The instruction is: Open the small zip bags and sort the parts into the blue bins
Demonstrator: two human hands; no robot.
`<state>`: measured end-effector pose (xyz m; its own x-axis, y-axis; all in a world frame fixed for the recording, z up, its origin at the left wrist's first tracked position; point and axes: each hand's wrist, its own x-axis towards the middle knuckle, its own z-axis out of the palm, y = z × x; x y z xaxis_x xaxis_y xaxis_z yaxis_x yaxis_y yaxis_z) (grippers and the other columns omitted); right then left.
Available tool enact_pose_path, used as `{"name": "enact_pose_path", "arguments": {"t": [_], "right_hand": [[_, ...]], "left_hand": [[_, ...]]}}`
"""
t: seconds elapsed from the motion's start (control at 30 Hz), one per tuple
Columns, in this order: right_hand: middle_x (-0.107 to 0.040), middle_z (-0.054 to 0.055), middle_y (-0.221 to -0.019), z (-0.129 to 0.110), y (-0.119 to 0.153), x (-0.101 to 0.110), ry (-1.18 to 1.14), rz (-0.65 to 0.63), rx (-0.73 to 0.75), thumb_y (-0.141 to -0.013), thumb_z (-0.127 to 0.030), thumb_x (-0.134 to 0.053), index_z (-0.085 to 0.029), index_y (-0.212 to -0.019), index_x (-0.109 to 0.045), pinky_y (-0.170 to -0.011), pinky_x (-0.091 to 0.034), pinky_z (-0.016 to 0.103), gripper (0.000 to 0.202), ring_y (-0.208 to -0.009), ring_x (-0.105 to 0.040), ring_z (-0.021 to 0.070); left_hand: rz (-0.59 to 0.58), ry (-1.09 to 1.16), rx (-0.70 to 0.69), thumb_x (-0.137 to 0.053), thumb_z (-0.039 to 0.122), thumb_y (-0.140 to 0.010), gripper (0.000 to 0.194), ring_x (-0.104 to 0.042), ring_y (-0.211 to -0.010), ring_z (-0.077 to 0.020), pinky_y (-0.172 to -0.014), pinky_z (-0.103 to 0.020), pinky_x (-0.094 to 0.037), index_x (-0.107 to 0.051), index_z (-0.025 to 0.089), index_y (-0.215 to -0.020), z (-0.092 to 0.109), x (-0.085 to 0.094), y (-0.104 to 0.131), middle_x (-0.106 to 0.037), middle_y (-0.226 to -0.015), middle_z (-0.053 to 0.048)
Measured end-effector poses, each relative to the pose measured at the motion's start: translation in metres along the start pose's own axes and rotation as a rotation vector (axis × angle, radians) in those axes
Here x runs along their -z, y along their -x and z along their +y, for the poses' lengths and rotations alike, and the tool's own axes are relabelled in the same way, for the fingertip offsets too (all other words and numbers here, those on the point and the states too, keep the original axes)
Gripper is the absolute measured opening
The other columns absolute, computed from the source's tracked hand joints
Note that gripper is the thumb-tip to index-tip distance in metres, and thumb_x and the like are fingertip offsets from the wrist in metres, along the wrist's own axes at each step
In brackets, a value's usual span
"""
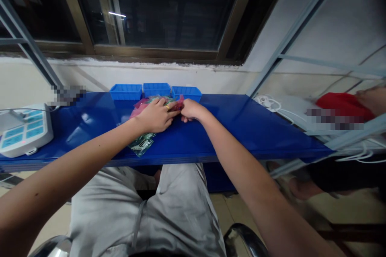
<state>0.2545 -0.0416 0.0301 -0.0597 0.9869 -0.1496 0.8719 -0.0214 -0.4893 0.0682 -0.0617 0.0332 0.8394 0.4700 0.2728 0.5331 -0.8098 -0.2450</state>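
A pink plastic bag point(138, 106) and clear greenish packets point(141, 144) lie on the blue table, partly under my left hand. My left hand point(157, 115) rests over them with its fingers spread, pointing right; a ring shows on one finger. My right hand point(190, 110) is closed on the gathered right end of the pink bag, close to my left fingertips. What the bag contains is hidden by my left hand.
Three blue bins point(126, 91) stand along the back edge of the blue table point(241, 128). A white power strip point(25, 130) lies at the left. Metal posts rise at both sides. Beyond the right post are white cables and a person in red point(340, 104).
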Motion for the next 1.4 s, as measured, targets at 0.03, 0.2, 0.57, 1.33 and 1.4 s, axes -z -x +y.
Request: {"name": "enact_pose_path", "arguments": {"t": [0.03,0.2,0.57,1.33,1.4], "right_hand": [[-0.07,0.013,-0.065,0.003,-0.001,0.005,0.076,0.037,-0.047,-0.081,-0.017,-0.062,-0.012,-0.081,-0.072,-0.058,-0.052,0.033,0.011,-0.056,-0.066,0.0233],[-0.071,0.018,-0.073,0.005,0.005,0.019,0.232,0.135,-0.063,-0.079,-0.018,-0.065,-0.01,-0.084,-0.074,-0.066,-0.052,0.033,0.012,-0.073,-0.07,0.0278],[-0.066,0.011,-0.057,0.02,0.02,0.044,0.327,-0.056,-0.319,-0.084,-0.014,-0.057,-0.009,-0.079,-0.071,-0.058,-0.052,0.034,0.015,-0.051,-0.063,0.0211],[-0.053,0.013,-0.112,0.009,-0.041,-0.046,-0.065,0.399,0.326,-0.092,-0.05,-0.05,-0.017,-0.105,-0.061,-0.101,-0.044,0.045,0.038,-0.113,-0.054,0.0277],[-0.052,0.012,-0.11,0.011,-0.046,-0.044,-0.086,0.464,0.343,-0.089,-0.045,-0.055,-0.017,-0.103,-0.06,-0.1,-0.044,0.042,0.031,-0.109,-0.054,0.0256]], "left_hand": [[-0.021,0.044,0.004,-0.042,0.038,-0.094,0.05,-0.043,-0.131,-0.0374,-0.108,-0.054,-0.028,-0.055,0.032,-0.141,0.0,0.0,0.001,-0.046,-0.152,-0.005],[-0.15,0.177,-0.006,-0.047,0.047,-0.092,0.045,-0.034,-0.142,-0.038,-0.115,-0.058,-0.018,-0.059,0.042,-0.135,0.006,0.004,0.009,-0.049,-0.151,0.002],[-0.078,0.31,-0.121,-0.051,0.039,-0.093,0.029,-0.022,-0.149,-0.0372,-0.113,-0.073,0.0,-0.076,0.037,-0.108,0.018,0.024,0.023,-0.061,-0.139,0.001],[-0.034,0.188,0.33,-0.045,0.067,-0.089,0.077,-0.035,-0.14,-0.0369,-0.108,-0.051,-0.037,-0.038,0.018,-0.148,-0.042,-0.016,0.048,-0.039,-0.152,-0.019],[-0.065,0.171,0.354,-0.046,0.069,-0.087,0.08,-0.036,-0.138,-0.0387,-0.107,-0.054,-0.035,-0.041,0.018,-0.147,-0.047,-0.014,0.043,-0.04,-0.151,-0.02]]}}
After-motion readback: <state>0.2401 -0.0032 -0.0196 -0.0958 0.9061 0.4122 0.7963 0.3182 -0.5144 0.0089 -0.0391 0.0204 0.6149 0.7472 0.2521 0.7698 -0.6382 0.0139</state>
